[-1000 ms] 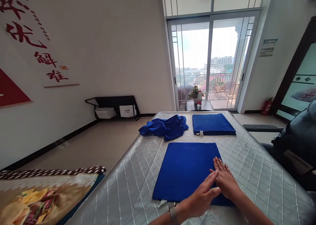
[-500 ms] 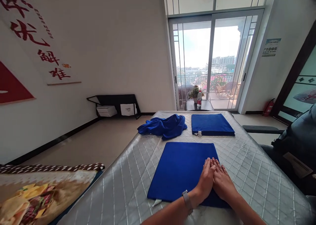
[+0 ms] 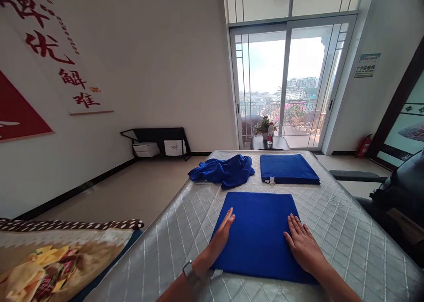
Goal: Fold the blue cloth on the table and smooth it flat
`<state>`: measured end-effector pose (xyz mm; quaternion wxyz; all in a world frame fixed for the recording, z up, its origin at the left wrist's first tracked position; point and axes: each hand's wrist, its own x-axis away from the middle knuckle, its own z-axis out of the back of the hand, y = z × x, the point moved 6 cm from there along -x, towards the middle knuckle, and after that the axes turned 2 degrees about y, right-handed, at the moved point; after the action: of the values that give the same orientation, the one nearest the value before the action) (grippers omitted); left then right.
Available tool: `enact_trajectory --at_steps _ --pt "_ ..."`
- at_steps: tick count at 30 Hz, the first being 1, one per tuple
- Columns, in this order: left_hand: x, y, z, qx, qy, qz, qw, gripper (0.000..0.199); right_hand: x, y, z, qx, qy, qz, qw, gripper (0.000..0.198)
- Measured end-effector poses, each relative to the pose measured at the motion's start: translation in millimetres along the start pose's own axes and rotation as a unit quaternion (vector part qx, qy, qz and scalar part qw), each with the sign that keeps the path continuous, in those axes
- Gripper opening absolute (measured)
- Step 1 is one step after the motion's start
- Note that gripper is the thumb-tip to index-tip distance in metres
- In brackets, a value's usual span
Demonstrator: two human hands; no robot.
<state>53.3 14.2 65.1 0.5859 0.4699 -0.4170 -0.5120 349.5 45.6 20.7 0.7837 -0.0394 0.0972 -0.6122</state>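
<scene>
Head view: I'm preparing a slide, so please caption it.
Left hand and right hand at opposite sides of a flat blue cloth on a quilted silver cover, crumpled blue cloth beyond.

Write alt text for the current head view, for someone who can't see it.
A left hand and a right hand at opposite side edges of a flat blue cloth on a silver quilted cover. Beyond lie a crumpled blue cloth, left, and a folded blue cloth, right, with glass doors behind.

Wall scroll point(image 3: 56, 57) — red 解难, wall sign point(image 3: 367, 65) — print too small
</scene>
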Motion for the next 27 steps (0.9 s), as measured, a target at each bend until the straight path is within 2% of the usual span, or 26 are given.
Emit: enact_trajectory --at_steps 3,6,14,20,27 --pt "-4.5 -16.5 44.6 0.039 0.053 0.007 0.998 0.067 -0.2 0.5 -1.7 0.009 0.008 0.005 1.000 0.069" --pt "-3.5 -21.0 61.5 0.074 0.050 0.023 0.996 0.069 -0.6 1.7 -3.3 0.020 0.012 0.006 1.000 0.070" --pt "5.5 0.4 50.0 0.131 -0.003 0.019 0.991 0.069 -3.6 5.6 -7.2 0.018 0.019 0.020 0.999 0.072" --pt "14.6 11.0 47.6 0.111 0.001 -0.010 0.994 0.063 -6.0 6.6 -1.7 0.055 -0.009 0.020 0.998 0.070" --pt "19.2 11.9 43.5 0.060 -0.007 -0.003 0.998 0.064 -44.6 -0.4 16.4 0.069 -0.024 0.027 0.997 0.067"
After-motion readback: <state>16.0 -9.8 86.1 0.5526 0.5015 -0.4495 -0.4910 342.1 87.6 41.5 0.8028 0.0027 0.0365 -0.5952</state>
